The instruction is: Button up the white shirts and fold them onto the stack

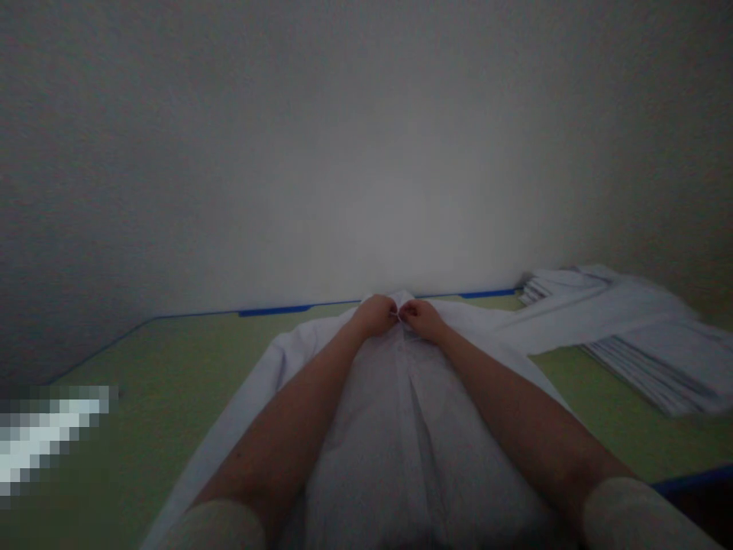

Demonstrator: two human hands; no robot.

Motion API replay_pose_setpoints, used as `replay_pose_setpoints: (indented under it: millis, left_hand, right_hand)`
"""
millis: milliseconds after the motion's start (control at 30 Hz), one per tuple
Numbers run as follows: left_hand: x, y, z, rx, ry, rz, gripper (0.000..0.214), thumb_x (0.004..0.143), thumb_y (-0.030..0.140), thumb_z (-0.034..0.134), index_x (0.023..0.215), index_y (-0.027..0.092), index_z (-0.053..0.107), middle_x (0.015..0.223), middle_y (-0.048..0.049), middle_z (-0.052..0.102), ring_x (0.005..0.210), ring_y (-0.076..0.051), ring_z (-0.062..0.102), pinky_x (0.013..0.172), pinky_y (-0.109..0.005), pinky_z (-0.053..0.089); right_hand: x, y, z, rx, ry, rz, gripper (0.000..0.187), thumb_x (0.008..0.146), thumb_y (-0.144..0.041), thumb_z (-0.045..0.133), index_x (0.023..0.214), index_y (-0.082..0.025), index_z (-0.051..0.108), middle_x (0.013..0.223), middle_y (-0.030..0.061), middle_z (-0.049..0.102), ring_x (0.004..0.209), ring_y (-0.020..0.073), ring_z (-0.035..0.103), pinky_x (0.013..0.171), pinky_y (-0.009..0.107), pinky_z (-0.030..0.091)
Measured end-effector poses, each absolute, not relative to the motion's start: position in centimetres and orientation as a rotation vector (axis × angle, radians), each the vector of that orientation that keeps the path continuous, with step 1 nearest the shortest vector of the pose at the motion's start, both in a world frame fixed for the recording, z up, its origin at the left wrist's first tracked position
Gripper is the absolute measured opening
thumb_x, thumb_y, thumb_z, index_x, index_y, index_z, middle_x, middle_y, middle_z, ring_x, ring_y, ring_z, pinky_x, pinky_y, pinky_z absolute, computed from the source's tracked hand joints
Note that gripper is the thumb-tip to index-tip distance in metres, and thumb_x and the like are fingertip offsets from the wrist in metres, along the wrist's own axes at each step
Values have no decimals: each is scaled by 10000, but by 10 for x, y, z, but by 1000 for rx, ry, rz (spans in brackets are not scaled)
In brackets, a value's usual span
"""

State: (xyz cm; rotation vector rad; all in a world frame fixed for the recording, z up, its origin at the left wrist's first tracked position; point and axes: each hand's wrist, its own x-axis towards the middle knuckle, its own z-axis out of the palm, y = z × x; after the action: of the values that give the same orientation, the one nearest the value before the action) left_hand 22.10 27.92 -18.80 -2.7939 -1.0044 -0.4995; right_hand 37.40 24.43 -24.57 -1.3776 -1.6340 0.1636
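A white shirt (pixel 401 428) lies flat on a green table (pixel 172 367), its front opening running away from me. Both my arms reach along it to the collar end. My left hand (pixel 375 315) and my right hand (pixel 422 317) sit side by side there, almost touching. Each has its fingers pinched on the shirt's cloth at the top of the front opening. The picture is dim, so small details at the fingertips are unclear.
A stack of folded white garments (pixel 630 336) lies at the right of the table, one sleeve draped toward the shirt. A blue edge (pixel 275 310) borders the table against a plain wall. A blurred patch covers the lower left.
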Motion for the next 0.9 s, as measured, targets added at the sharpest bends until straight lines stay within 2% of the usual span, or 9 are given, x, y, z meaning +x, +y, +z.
replay_pose_setpoints:
  millis: [167,433,600,767,900]
  left_hand:
    - [222,278,-184,-2831,-1026,-495,227,691,284,565,831,185,714,852,-96,687,846,-192,600,748,-236,407]
    - [221,283,-177,-2943,-995,-469,181,669,220,554,746,158,705,654,-52,674,627,-144,593,623,-212,411]
    - [220,285,-172,-2928,-1001,-535,243,689,199,534,864,142,694,704,-49,685,653,-141,600,643,-212,423]
    - [224,282,-172,-2868,-943,-627,261,720,208,509,898,150,692,799,-81,687,763,-163,606,700,-224,419]
    - [228,282,-173,-2822,-895,-672,254,739,256,504,878,159,694,838,-93,681,778,-178,600,704,-241,413]
  right_hand:
    - [377,243,-243,-1378,-1725,178,186,721,-267,575,826,-144,667,668,11,621,590,95,513,587,197,366]
    - [375,235,-237,-1443,-1788,-83,154,775,-280,549,838,-179,647,749,30,625,685,119,517,644,221,349]
    - [376,239,-237,-1362,-1675,-83,179,782,-251,519,903,-176,628,796,27,634,706,115,532,647,216,356]
    - [378,244,-236,-1364,-1586,67,265,704,-300,592,914,-141,621,603,-19,565,534,83,470,521,187,322]
    - [380,246,-235,-1403,-1566,121,349,631,-354,649,894,-125,640,542,-34,525,491,71,442,474,178,287]
